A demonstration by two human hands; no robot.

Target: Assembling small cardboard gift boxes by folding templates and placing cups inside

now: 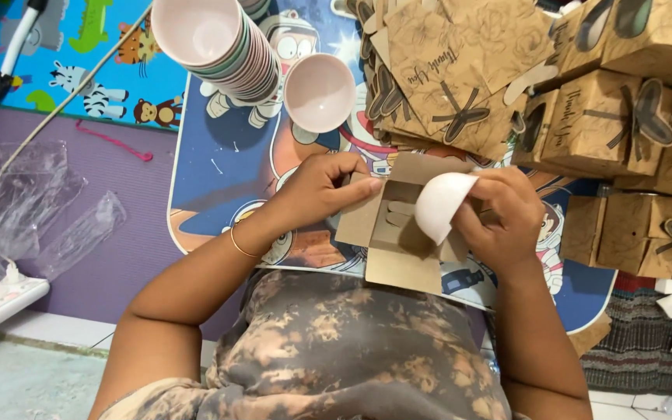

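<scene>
Cartoon-printed low table point(219, 167) is carrying the work: near its front edge the left hand point(316, 190) is pinching an open kraft box point(398, 233) steady, while the right hand point(503, 222), fingers closed round a small white bowl point(441, 204), is tilting it into the opening

Two hands in view: left hand point(316, 187), right hand point(503, 218). One open kraft box point(394, 233) between them. One white bowl point(439, 204) at its mouth. One loose pink bowl point(320, 92) far centre. One tall stack of bowls point(223, 47) far left, count unclear. Folded kraft boxes point(600, 124) piled far right, at least six. Flat box blanks point(445, 70) beyond counting. One bracelet point(241, 247).
</scene>
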